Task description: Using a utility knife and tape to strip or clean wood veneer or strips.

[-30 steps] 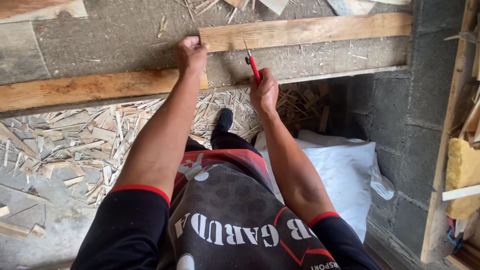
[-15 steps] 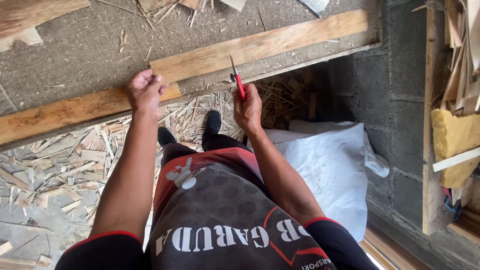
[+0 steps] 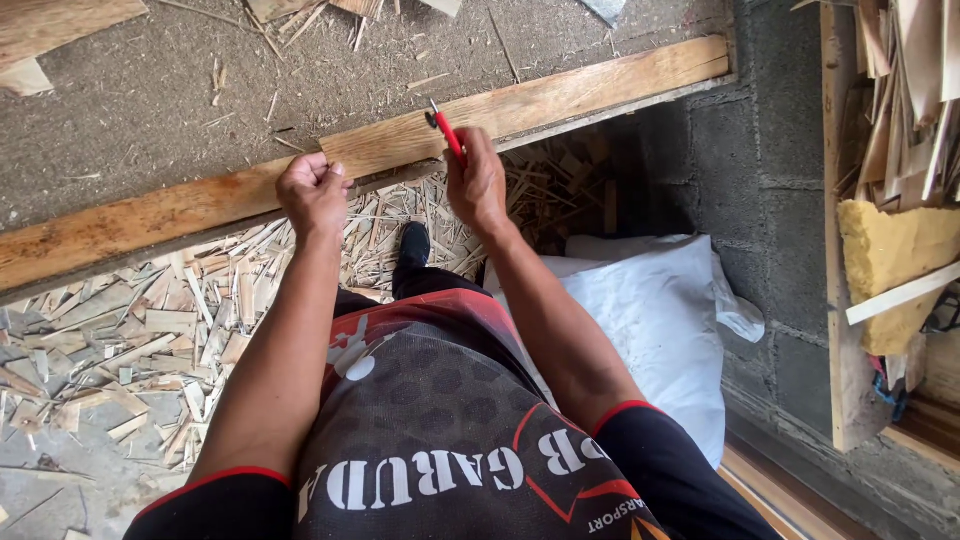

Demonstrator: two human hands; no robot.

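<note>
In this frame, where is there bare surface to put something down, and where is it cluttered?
The grey slab beyond the long wooden plank is mostly bare, with only stray splinters. Below the plank, the wood offcuts cover the floor left of the left hand. The right hand, holding a red-handled tool, has the white sack crowding the block wall.

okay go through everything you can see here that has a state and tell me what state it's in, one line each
left hand: closed, gripping the near edge of the wooden plank
right hand: closed around a red-handled tool
red-handled tool: held upright, tip at the plank
wooden plank: lying flat along the ledge
white sack: lying slumped
</note>
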